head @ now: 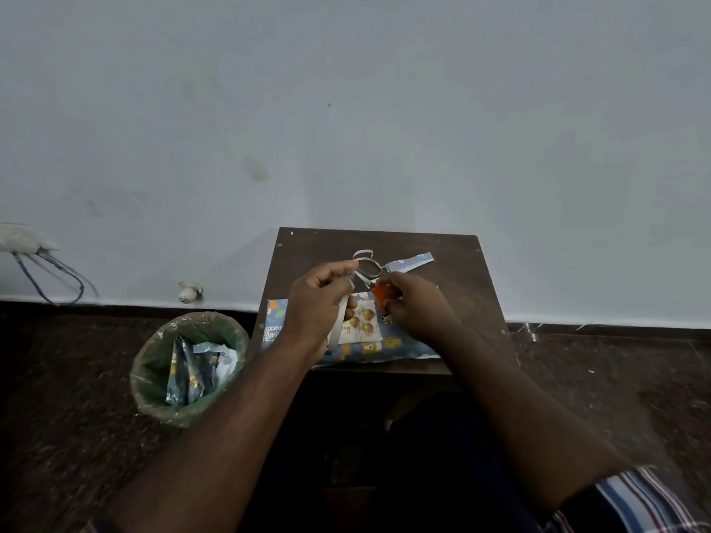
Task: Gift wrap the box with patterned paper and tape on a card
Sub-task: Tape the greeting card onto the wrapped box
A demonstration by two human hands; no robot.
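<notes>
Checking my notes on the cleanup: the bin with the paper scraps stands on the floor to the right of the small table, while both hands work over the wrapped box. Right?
Not quite. The head view shows the bin with paper scraps on the floor to the left of the table, not the right. Both hands, left and right, do work over the wrapped box.

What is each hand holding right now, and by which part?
Left hand pinches a pale tape strip near its upper end. Right hand grips the orange-handled scissors by the handle, blades toward the strip.
</notes>
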